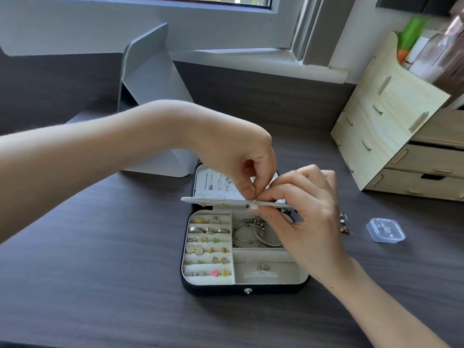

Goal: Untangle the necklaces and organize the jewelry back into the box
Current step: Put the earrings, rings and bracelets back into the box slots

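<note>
Pinching the flap [216, 200] near its middle, the left hand [241, 156] and right hand [301, 209] meet above the open box [213, 290] on the worktop [100, 272]. Necklaces [216, 183] sit in its lid; bangles [248, 234] lie below.

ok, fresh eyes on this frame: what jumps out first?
Both hands meeting over the open jewelry box at mid-desk: the right hand pinches its cream divider flap, the left hand pinches at the same spot. Below them, rows of small earrings fill the box's left side and beaded bangles its upper right compartment.
</note>
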`<state>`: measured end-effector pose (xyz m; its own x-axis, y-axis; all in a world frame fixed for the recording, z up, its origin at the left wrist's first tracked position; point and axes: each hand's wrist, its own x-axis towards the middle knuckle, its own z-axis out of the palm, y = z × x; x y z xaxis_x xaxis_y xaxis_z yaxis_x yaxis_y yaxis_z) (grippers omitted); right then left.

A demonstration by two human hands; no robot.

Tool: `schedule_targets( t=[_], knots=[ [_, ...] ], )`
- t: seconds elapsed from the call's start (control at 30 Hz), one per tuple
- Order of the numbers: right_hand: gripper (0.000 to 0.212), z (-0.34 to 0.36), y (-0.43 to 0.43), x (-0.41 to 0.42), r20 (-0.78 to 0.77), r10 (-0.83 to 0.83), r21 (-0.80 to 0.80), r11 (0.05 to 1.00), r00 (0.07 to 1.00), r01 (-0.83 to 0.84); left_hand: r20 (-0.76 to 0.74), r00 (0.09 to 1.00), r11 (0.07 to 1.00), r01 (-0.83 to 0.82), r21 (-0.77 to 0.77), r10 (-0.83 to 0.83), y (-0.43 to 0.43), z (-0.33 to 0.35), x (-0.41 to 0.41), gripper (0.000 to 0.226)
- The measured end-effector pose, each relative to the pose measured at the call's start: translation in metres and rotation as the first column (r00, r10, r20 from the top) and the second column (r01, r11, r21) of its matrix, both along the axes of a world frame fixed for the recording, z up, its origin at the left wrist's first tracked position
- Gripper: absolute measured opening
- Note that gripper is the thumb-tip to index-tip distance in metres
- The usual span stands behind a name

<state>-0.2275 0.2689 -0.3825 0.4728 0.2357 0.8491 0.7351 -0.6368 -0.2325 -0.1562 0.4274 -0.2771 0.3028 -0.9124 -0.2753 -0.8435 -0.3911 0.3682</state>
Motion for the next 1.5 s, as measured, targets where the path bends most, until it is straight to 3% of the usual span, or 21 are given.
schedule_targets(
  t=[0.2,0.4,0.63,0.83,1.0,1.13,1.2,1.33,1.5],
  knots=[
    [0.027,-0.004,-0.001,0.001,0.016,-0.023,-0.01,1.0,1.0,0.023,-0.004,0.988,0.988,-0.152,-0.041,0.152,0.006,-0.011,-0.006,0.005],
    [0.026,-0.001,-0.002,0.004,0.017,0.01,0.004,1.0,1.0,-0.011,-0.249,0.905,0.893,-0.398,-0.211,0.345,0.022,-0.022,-0.009,0.008],
    [0.021,-0.001,-0.002,0.002,0.011,0.015,0.0,1.0,1.0,-0.015,-0.228,0.897,0.895,-0.418,-0.154,0.38,0.019,-0.024,-0.018,0.005],
    [0.03,-0.001,-0.002,0.001,0.026,-0.008,-0.019,1.0,1.0,0.008,-0.186,0.905,0.905,-0.407,-0.124,0.382,0.016,-0.023,-0.023,0.006],
    [0.025,-0.001,-0.001,0.001,0.052,-0.026,-0.005,1.0,0.998,0.026,-0.266,0.85,0.844,-0.507,-0.177,0.455,0.021,-0.028,-0.026,0.005],
    [0.024,0.002,-0.001,0.002,0.054,-0.041,-0.002,0.999,0.998,0.041,-0.217,0.827,0.732,-0.561,-0.386,0.519,0.03,-0.025,-0.037,0.018],
    [0.025,0.003,-0.002,0.002,0.054,-0.06,-0.009,0.998,0.997,0.06,-0.197,0.852,0.686,-0.51,-0.519,0.485,0.034,-0.024,-0.049,0.019],
    [0.026,0.008,-0.001,0.002,0.042,-0.168,-0.031,0.985,0.985,0.169,0.044,0.88,0.723,-0.36,-0.59,0.474,0.033,-0.033,-0.062,0.013],
    [0.028,0.012,-0.004,-0.002,-0.01,-0.234,-0.068,0.97,0.972,0.233,0.164,0.827,0.694,-0.323,-0.644,0.537,0.02,-0.041,-0.055,0.015]
  ],
)
